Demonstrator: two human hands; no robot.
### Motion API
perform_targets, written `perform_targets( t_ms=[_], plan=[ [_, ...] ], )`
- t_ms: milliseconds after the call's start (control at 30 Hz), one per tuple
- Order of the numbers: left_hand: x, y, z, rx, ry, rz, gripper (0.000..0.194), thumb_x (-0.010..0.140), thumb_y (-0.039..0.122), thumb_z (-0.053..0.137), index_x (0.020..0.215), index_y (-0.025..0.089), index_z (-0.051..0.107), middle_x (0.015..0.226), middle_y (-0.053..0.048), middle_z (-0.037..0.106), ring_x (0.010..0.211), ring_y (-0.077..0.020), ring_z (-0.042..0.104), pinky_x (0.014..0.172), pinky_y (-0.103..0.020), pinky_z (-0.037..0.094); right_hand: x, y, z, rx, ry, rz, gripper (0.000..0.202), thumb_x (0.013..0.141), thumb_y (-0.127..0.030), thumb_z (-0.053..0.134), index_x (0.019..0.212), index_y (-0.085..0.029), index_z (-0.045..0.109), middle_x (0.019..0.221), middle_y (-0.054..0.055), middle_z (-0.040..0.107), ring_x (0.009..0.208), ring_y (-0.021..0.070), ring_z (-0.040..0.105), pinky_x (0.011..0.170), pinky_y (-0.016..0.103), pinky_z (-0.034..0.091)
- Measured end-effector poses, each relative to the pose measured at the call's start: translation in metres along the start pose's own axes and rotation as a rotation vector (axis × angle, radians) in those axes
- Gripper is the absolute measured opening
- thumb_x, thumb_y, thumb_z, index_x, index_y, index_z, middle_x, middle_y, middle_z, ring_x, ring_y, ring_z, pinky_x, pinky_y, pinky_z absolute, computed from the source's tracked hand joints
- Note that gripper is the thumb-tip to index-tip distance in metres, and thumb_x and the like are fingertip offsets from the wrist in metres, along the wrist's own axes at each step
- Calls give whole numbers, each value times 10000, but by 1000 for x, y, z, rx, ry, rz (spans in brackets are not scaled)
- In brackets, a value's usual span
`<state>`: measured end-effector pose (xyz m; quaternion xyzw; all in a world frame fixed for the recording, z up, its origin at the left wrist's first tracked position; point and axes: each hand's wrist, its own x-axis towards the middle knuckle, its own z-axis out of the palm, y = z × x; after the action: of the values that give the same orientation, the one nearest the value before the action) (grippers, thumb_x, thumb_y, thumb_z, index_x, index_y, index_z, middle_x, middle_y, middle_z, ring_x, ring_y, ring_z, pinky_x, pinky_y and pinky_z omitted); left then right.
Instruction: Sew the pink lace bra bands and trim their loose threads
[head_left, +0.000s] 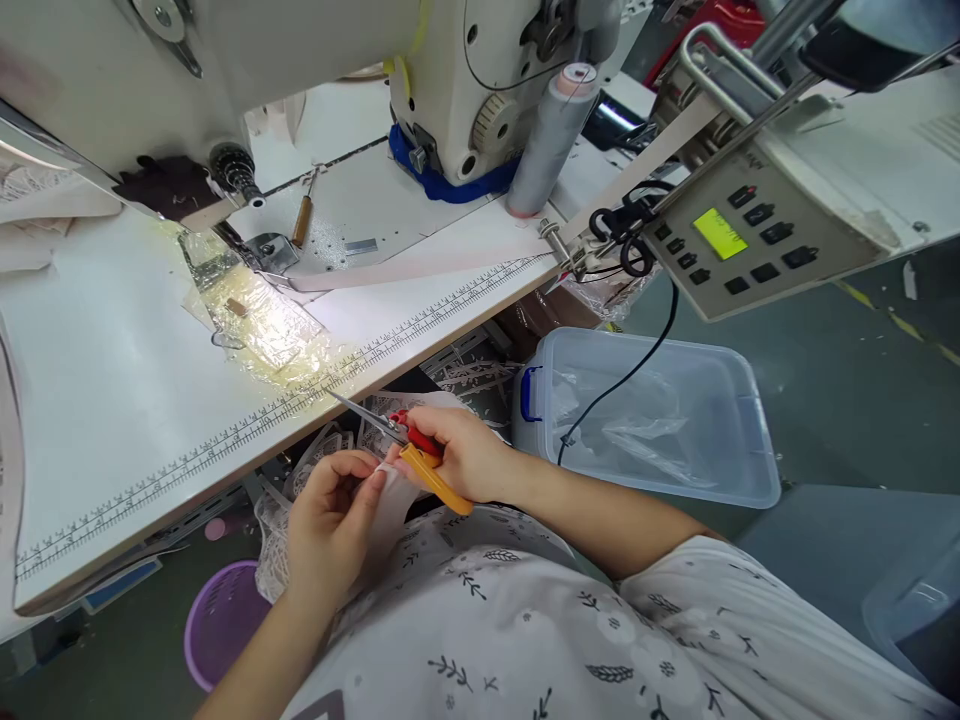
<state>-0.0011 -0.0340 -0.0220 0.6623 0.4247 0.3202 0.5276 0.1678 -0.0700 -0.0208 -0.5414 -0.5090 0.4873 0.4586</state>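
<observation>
Scissors [433, 478] with one orange and one red handle are in my right hand [466, 452], their blades pointing up and left over the table's front edge. My left hand [334, 515] pinches a piece of pale fabric [391, 508] between thumb and fingers, just below the blades. The fingertips of both hands are close together at the fabric. White lace [274, 535] hangs below and beside my left hand.
A sewing machine [442, 90] stands on the white table [97, 370], with a grey thread cone [553, 140] and a wooden-handled tool [302, 220]. A control panel [750, 235] is at right. Below are a clear bin [652, 420] and a purple basket [221, 625].
</observation>
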Motion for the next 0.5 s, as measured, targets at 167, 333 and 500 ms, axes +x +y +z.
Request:
perform_targets(
  t_ms=[167, 333, 500],
  plan=[
    [2, 1, 1, -60, 34, -64, 174, 735, 301, 695, 709, 186, 567, 747, -14, 618, 721, -137, 592, 671, -256, 519, -1, -4, 1, -38, -10, -11, 265, 670, -248, 661, 646, -203, 401, 666, -33, 525, 609, 102, 522, 506, 196, 368],
    [1, 0, -1, -63, 21, -8, 124, 747, 254, 686, 720, 193, 581, 772, -13, 601, 755, -133, 574, 687, -249, 509, -1, -1, 9, -5, 50, -32, 243, 678, -210, 642, 669, -207, 399, 641, -48, 513, 570, 88, 463, 503, 202, 362],
    [0, -1, -2, -15, 45, 34, 114, 746, 239, 683, 717, 195, 582, 783, -15, 591, 773, -140, 565, 681, -249, 498, -3, -1, 14, 44, 74, 23, 190, 664, -202, 627, 723, -201, 447, 715, -24, 575, 604, 101, 508, 534, 214, 406]
  ],
)
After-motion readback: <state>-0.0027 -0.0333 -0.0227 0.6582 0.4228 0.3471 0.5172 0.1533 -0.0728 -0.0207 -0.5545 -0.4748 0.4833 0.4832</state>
